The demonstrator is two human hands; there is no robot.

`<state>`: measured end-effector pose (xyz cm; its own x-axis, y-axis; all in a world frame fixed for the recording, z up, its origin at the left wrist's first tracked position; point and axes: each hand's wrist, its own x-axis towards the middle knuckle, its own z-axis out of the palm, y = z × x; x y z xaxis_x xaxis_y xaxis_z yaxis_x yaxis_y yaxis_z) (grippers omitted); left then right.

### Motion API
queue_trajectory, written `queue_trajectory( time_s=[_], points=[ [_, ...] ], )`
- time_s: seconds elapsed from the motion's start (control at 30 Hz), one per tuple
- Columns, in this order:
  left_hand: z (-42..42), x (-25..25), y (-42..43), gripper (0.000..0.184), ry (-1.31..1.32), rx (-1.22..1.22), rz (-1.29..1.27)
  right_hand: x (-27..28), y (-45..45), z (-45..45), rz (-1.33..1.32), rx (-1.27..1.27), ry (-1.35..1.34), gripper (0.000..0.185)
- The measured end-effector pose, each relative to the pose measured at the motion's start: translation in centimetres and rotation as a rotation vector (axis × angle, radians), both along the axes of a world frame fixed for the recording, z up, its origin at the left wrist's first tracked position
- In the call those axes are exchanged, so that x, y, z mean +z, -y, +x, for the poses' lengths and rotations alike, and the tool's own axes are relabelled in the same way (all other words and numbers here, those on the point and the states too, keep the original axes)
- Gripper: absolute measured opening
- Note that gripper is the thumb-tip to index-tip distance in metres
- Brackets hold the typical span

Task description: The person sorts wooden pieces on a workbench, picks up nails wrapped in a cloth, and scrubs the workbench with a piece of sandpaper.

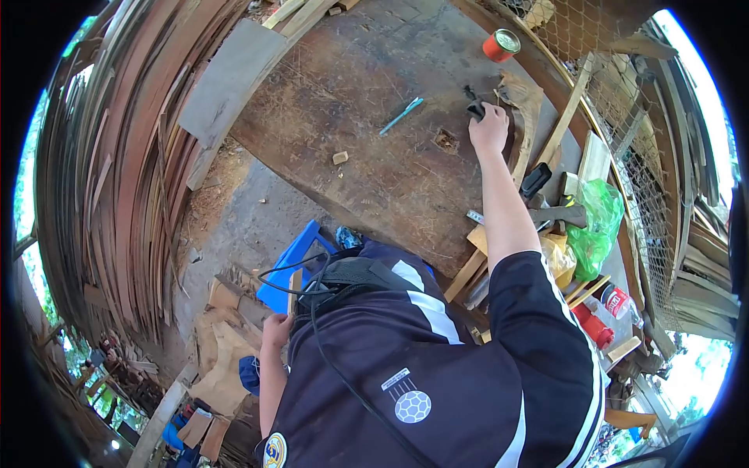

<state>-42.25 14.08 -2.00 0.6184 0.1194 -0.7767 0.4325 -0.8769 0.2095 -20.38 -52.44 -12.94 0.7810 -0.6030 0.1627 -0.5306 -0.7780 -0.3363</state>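
My right hand [489, 129] reaches over the worn wooden tabletop [351, 101], its fingers closed on a small black object [474, 108] whose kind I cannot make out. A curved piece of wood [524, 101] lies just right of that hand. Down by my left hip, my left hand [276, 331] grips a narrow wooden strip [295, 288] that points upward. On the table lie a light-blue pen [402, 115] and a small wood block [340, 157]. A red can [501, 45] stands at the far edge.
A green plastic bag [597, 226], a black case [535, 180] and a labelled bottle [615, 299] crowd the right side. Stacked boards [117, 156] rise on the left. A blue plastic stool [292, 265] stands beside me. A cable [320, 335] runs down my shirt.
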Motion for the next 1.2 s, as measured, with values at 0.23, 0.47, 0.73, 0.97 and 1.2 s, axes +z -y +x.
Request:
queue_trajectory(
  time_s=[0.23,0.47,0.73,0.97,1.2],
  points=[
    [-0.6,-0.2,-0.1,0.041,-0.004,-0.004,0.001,1.3,-1.6,3.3,0.184,-0.07,-0.223,0.033],
    [-0.9,-0.4,-0.1,0.044,0.005,0.047,0.003,1.5,-7.6,5.1,0.155,0.578,-0.022,0.024],
    [-1.2,-0.7,-0.1,0.047,0.065,0.015,0.014,2.7,-14.2,6.5,0.055,0.784,-0.085,0.022],
    [-1.7,-0.7,0.2,0.045,-0.011,0.203,-0.023,3.3,-24.0,5.8,0.394,1.104,-0.212,0.017],
    [-1.4,-2.3,-2.1,0.039,0.03,0.124,-0.094,2.6,-25.1,3.8,0.252,0.778,-0.12,0.02]
  ],
)
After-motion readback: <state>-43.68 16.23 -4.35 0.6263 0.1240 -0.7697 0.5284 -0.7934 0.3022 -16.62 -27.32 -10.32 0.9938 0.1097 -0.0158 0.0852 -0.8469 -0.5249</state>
